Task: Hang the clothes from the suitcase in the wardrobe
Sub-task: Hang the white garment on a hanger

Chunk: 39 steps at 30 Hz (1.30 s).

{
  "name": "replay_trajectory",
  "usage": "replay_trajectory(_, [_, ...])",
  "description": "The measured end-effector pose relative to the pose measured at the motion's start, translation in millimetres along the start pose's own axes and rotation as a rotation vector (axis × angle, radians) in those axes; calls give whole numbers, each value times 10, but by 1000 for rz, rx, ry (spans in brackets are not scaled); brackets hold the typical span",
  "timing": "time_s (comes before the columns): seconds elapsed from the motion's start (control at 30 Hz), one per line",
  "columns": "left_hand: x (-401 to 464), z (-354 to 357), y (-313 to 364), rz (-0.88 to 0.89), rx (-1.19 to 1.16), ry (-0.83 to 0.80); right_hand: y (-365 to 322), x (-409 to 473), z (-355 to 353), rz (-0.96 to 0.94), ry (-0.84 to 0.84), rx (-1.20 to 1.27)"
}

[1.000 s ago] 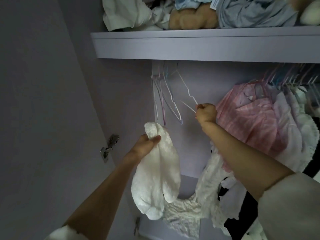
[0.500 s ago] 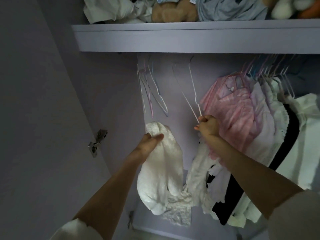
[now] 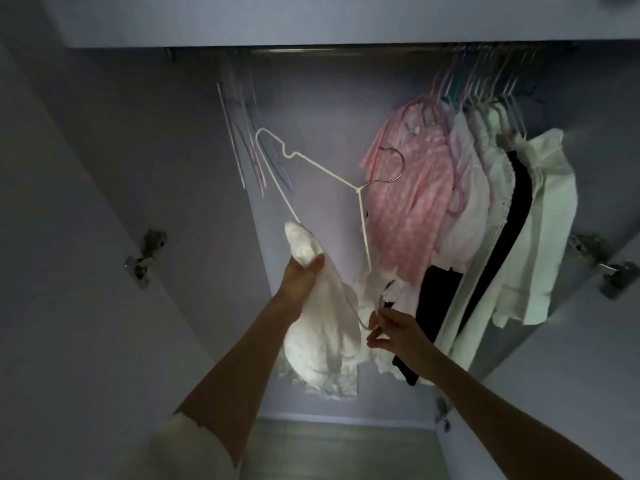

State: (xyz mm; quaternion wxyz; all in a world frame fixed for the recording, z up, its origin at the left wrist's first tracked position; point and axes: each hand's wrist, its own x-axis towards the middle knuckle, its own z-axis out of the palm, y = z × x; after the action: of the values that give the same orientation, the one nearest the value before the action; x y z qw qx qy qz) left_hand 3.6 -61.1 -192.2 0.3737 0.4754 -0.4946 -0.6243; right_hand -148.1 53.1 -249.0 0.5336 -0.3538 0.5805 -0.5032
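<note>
White garment (image 3: 322, 327), one piece, crumpled, was at 6 o'clock of centre frame, gripped near its top by the left hand (image 3: 301, 275), fingers curled round the cloth. One white wire hanger (image 3: 325, 171) was off the rail, tilted, its metal hook pointing to 3 o'clock; its lower bar ran into the garment. Right hand (image 3: 391, 332) at 5 o'clock pinched the hanger's lower corner and a bit of fabric; exact finger contact was hard to tell in the dim light. Wardrobe rail (image 3: 332, 50) ran across 12 o'clock. Empty hangers (image 3: 242, 140), roughly four or five, count unclear from blur, hung at 11 o'clock. Hung clothes at 2–3 o'clock: one pink checked garment (image 3: 412, 209), several pale ones (image 3: 474, 202), one black item (image 3: 519, 199), one cream jacket (image 3: 550, 230); total not countable. Two door hinges showed: one (image 3: 143, 258) at 9 o'clock, one (image 3: 602, 268) at 3 o'clock. Wardrobe floor (image 3: 339, 448) sat at 6 o'clock.
</note>
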Motion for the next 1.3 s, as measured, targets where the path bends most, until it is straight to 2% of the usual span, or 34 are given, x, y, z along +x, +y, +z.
replay_trajectory(0.13, [-14, 176, -198, -95, 31, -4, 198, -172, -188, 128, -153, -5])
replay_trajectory(0.27, [-82, 327, -282, -53, 104, -58, 198, -155, -420, 156, -243, 41])
replay_trajectory(0.4, [-177, 340, -234, 21, 143, -225, 34, -33, -354, 139, -112, 168])
replay_trajectory(0.47, [-204, 276, -150, 47, 133, -307, 1, 31, -272, 118, -19, 314])
replay_trajectory(0.53, [-240, 175, -50, 52, 125, -384, -32, 106, -230, 87, 4, 488])
replay_trajectory(0.67, [-348, -60, 73, 9, 276, -487, -318, 236, -90, 142, 16, 559])
replay_trajectory(0.73, [-385, -184, 90, -13, 347, -480, -418, 322, 13, 114, 26, 592])
replay_trajectory(0.83, [-390, -332, 71, -34, 401, -373, -416, 396, 127, -13, 75, 462])
replay_trajectory(0.93, [-349, -429, 39, 22, 551, -123, -328, 418, 168, -134, 154, 195])
replay_trajectory(1.03, [-372, -520, 46, 66, 422, 43, -200, 414, 182, -172, 127, -148])
replay_trajectory(1.17, [-448, -554, 194, 71, 59, -19, 7, 388, 223, -251, 75, -557])
replay_trajectory(1.23, [-428, -571, 268, 73, -23, -7, 72, 391, 245, -204, 86, -594])
replay_trajectory(1.3, [-400, -581, 332, 66, -88, -23, 46, 368, 283, -152, 158, -491])
